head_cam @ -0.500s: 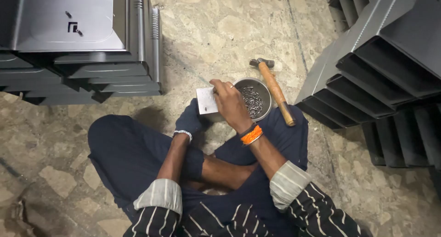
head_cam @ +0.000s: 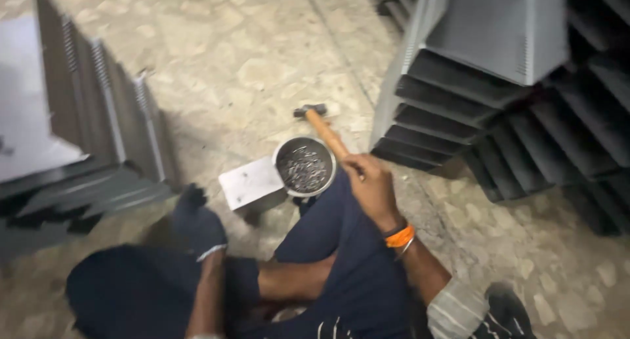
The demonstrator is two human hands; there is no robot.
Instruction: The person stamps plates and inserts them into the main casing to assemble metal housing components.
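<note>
One hammer (head_cam: 323, 129), with a dark metal head and a pale wooden handle, lies angled across the stone floor (head_cam: 249, 57), its head pointing away from the person and its handle passing the rim of a round metal bowl (head_cam: 304, 166). The right hand (head_cam: 373, 185) is closed around the lower end of the handle; an orange band (head_cam: 399, 236) sits on that wrist. The single bowl is shallow, grey and shiny at the rim, and holds a heap of small dark metal pieces, too small and blurred to count or identify. Touching the bowl on its left is one flat, pale grey metal plate (head_cam: 251, 183), rectangular, resting on the floor. The left hand (head_cam: 195, 222) wears a dark glove and rests low on the floor just beside the plate, clamped on nothing visible; whether its fingers are curled cannot be told. The person sits cross-legged in dark trousers. Two stacks of nested grey sheet-metal trays (head_cam: 485, 70) flank the scene, the left stack (head_cam: 98, 142) blurred. The floor is mottled, beige, irregular stone.
</note>
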